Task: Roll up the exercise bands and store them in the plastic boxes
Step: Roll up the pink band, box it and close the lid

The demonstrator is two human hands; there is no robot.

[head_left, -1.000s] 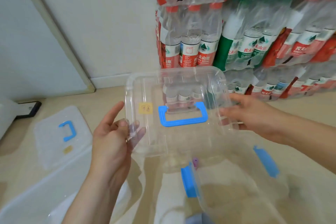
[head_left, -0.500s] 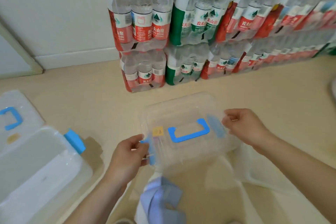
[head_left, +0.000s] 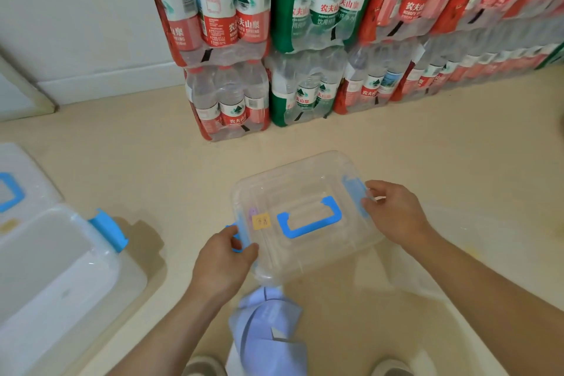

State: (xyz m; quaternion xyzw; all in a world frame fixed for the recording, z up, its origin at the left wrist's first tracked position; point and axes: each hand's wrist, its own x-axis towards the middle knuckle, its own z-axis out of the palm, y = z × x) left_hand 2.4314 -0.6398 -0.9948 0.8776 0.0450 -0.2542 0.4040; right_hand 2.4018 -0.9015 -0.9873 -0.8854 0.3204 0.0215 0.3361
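A clear plastic box (head_left: 305, 192) with its lid on, a blue carry handle (head_left: 309, 218) and a yellow sticker sits low in front of me on the floor. My left hand (head_left: 222, 262) grips the blue latch on the box's left end. My right hand (head_left: 393, 214) has its fingers curled on the blue latch (head_left: 354, 192) at the right end. A small purple item shows faintly through the lid near the sticker. Pale lilac exercise bands (head_left: 268, 323) lie loosely bunched on the floor just below the box.
A second clear box (head_left: 61, 268) with a blue latch stands open at the left, its lid (head_left: 18, 186) lying behind it. Shrink-wrapped packs of water bottles (head_left: 305, 40) are stacked against the wall ahead. My feet show at the bottom edge.
The lid, held up in both hands a second ago, now sits on the box. My hands have shifted to the blue latches at each end. My view has tilted down.
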